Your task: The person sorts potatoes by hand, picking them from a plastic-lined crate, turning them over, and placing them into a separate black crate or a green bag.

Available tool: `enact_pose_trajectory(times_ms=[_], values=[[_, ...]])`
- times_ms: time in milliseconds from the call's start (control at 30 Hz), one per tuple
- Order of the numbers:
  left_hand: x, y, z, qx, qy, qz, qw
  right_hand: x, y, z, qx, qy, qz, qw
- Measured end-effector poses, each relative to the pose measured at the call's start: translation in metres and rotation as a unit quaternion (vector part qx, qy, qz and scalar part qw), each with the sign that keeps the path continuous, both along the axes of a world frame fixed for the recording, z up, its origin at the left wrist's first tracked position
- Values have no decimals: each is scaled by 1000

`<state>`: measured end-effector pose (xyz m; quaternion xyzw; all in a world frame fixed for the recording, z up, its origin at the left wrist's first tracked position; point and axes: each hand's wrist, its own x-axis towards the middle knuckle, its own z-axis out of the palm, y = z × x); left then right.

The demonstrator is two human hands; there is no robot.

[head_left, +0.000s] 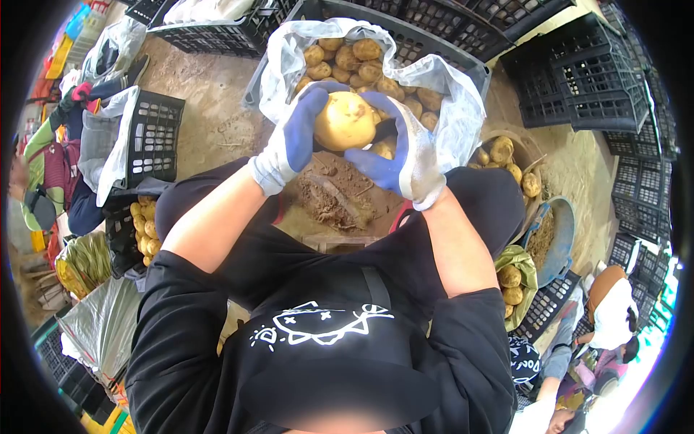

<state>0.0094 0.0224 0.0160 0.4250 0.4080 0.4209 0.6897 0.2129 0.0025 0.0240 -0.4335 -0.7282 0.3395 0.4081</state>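
Your gloved left hand and right hand cupped large round yellow potato, fingers curled closed; looked firm, heavy, dusty; side grip suited.

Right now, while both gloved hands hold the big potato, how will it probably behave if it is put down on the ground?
The potato looks round and smooth, so it would probably roll. It nearly fills the space between the left hand and right hand, so it seems fairly heavy. It looks firm, probably not fragile, and the coated gloves likely grip it well.
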Motion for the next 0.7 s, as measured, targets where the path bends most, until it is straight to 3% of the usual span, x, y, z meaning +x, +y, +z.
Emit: enact_pose_trajectory(times_ms=[67, 100, 167, 200, 267, 300, 400, 467, 533, 600, 633, 667, 700], values=[[-7, -4, -4, 27, -10, -6, 1000, -4, -4, 14, -171, 82, -3, 982], [-10, -5, -13, 138, 88, -8, 986, -5, -3, 2, -192, 174, -5, 966], [-17, -3, -4, 327, 262, -42, 907, -4, 6, -11, -311, 396, -28, 863], [-17, -3, -1, 330, 226, -70, 914, 2, 8, -12, -351, 483, -21, 802], [-19, -4, -16, 156, 62, -115, 979, 7, 13, -22, -335, 493, -35, 802], [-17, -6, -21, 71, 43, -135, 987, 5, 14, -24, -307, 469, -68, 825], [-2, -18, -22, -204, -53, -188, 959, -10, 8, -19, -257, 401, -113, 872], [8, -27, -1, -105, -45, -245, 963, -20, -1, -19, -183, 362, -111, 907], [10, -28, 1, -104, -56, -220, 968, -21, -1, -11, -206, 371, -108, 899], [9, -22, -2, -56, -36, -158, 985, -12, 6, -18, -219, 454, -90, 859], [6, -18, 0, -27, -11, -156, 987, -7, 8, -20, -210, 355, -82, 907], [4, -17, -1, -26, -11, -156, 987, -6, 8, -24, -209, 355, -81, 908], [3, -17, -2, -21, -12, -143, 989, -6, 7, -27, -235, 261, -64, 934]])
